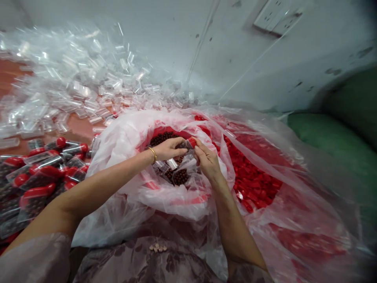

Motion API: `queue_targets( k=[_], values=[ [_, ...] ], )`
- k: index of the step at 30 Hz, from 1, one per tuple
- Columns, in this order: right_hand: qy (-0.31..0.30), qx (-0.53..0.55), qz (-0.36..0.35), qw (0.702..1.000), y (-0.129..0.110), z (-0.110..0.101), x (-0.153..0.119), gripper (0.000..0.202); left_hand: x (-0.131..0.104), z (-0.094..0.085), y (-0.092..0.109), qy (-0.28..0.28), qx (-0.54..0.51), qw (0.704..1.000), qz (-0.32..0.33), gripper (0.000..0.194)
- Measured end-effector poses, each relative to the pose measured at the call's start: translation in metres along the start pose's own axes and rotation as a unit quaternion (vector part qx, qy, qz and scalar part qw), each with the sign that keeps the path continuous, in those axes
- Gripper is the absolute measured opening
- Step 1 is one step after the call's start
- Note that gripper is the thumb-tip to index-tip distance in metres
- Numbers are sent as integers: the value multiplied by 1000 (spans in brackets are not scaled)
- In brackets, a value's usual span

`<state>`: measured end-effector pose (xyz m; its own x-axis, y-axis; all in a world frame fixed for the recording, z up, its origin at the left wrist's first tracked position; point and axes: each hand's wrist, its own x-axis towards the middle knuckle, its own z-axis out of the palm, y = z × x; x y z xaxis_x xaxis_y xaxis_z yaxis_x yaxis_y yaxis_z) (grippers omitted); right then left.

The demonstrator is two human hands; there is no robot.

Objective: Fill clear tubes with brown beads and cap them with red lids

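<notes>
Over the mouth of a plastic-lined bag (pixel 118 157), my left hand (pixel 170 149) is closed round a small clear plastic tube (pixel 184 145). The fingers of my right hand (pixel 207 159) pinch the red cap (pixel 192 141) at the tube's right end. Whether the cap is fully seated cannot be seen. Below both hands, the bag holds dark brown beads (pixel 180 177) with a few loose clear tubes (pixel 172 163) lying among them. My left hand partly covers the tube, so its contents are hard to make out.
Many clear tubes (pixel 88 90) lie heaped at the back left. Red-capped tubes filled with dark beads (pixel 47 177) are piled at the left. On the right, a clear bag holds red caps (pixel 253 177). Behind stands a pale wall with a socket panel (pixel 277 17); green sacking (pixel 330 137) is far right.
</notes>
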<state>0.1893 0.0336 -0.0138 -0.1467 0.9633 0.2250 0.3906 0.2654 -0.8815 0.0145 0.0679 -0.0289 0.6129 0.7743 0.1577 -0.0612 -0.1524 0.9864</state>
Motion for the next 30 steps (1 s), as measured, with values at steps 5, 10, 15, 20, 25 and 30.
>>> queue_targets(
  k=[5, 10, 15, 20, 25, 30],
  values=[
    [9, -22, -15, 1000, 7, 6, -4, 48, -3, 2, 5, 11, 113, 993, 10, 25],
    [-5, -160, -93, 983, 10, 10, -10, 48, -5, 3, 10, 45, 271, 962, 7, 27],
    [-57, -406, -162, 898, 8, 6, -17, 49, -7, 4, 8, 25, 370, 928, -31, 26],
    [-39, -475, -183, 860, 4, 3, -22, 52, -4, 10, 12, 14, 316, 948, -32, 23],
    [-20, -465, -156, 871, -2, 9, -24, 58, -4, 11, 13, 60, 273, 959, -45, 14],
    [-66, -463, -156, 870, 2, 12, -21, 57, -7, 7, 8, 47, 322, 943, -73, 12]
  ],
)
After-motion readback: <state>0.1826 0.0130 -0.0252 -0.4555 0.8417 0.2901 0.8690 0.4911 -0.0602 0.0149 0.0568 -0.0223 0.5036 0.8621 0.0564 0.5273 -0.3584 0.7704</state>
